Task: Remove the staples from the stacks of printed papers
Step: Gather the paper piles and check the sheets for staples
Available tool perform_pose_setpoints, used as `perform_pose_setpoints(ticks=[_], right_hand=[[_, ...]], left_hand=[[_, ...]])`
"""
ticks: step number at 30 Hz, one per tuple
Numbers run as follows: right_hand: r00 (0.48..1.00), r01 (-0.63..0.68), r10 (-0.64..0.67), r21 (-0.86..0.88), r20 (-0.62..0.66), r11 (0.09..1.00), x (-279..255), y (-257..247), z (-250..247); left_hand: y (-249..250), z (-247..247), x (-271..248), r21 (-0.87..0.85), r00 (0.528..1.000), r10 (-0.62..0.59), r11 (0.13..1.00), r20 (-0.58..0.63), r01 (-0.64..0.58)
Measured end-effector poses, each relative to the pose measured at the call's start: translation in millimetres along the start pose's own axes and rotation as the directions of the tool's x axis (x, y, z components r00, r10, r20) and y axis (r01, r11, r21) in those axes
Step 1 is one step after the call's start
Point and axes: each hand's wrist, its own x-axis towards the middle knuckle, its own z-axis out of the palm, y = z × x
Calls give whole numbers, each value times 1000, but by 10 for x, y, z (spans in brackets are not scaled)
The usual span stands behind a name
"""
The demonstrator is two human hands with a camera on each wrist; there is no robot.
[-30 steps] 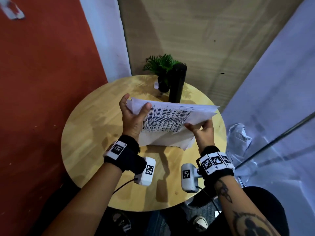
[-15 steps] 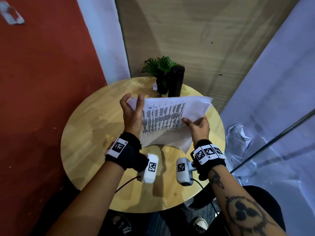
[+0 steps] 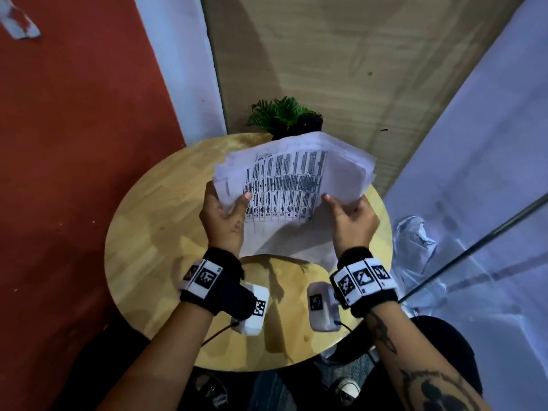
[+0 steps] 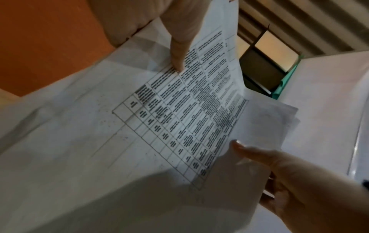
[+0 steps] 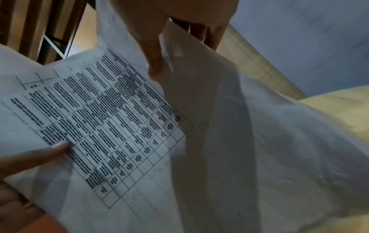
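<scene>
So both hands — left [image 3: 225,215], right [image 3: 350,221] — pinch the papers [image 3: 290,185] between thumb and fingers, above the table [image 3: 154,232].

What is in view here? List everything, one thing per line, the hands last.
stack of printed papers: one, white with black table print, held up above the table by both hands.
round table: one, light wood, under the papers.
plant: one, green, at the table's far edge, partly behind the papers.
dark cylinder: one, black, beside the plant, mostly hidden.
clear plastic wrap: one, crumpled, right of the table.
wall: red, on the left.
wrist cameras: two, white, under the wrists.
wristbands: two, black with white marker tags.
left hand: grips the papers' left edge, thumb on top.
right hand: grips the folded-over right pages, thumb on top.
</scene>
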Motion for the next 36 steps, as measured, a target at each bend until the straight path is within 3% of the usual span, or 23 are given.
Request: perform_pose_setpoints(ticks=[2,5,9,12,17,22,25,27,28,29,31,33,36], right_hand=[[1000,3,-4,29,30,1000,-113,71,-42],[979,-76,68,31,191,997,-146,243,-58],[903,-232,187,72,387,970,-62,411,33],[862,-227,173,58,476,972,55,438,79],[893,-190,140,75,427,979,294,302,171],[832,-244,204,10,515,970,296,371,284],[846,-303,239,61,477,951,176,553,259],[842,-292,350,-199,410,936,174,836,183],[803,-211,416,-450,427,868,174,1018,149],[748,-68,483,-671,456,738,154,1208,124],[678,201,537,-829,502,521,48,1430,111],[712,320,464,-832,527,454,-48,1490,121],[771,387,375,-847,514,363,-6,1454,118]], left_hand=[[-18,-114,-51,-32,998,-38,999,48,39],[-101,-262,3,-14,976,-159,987,148,163],[-92,-257,234,73,941,-242,970,237,231],[-49,-190,390,67,926,-269,963,265,261],[31,-100,591,73,926,-224,975,303,211],[-109,-106,646,175,935,-220,969,279,175],[-233,-236,668,225,930,-234,959,285,172],[-292,-308,650,247,920,-255,951,296,185],[-315,-336,639,253,915,-261,949,306,186],[-322,-350,625,256,915,-261,949,308,184],[-297,-397,605,255,917,-253,951,308,177],[-269,-466,598,256,922,-225,956,316,146],[-197,-610,571,223,934,-155,971,322,84]])
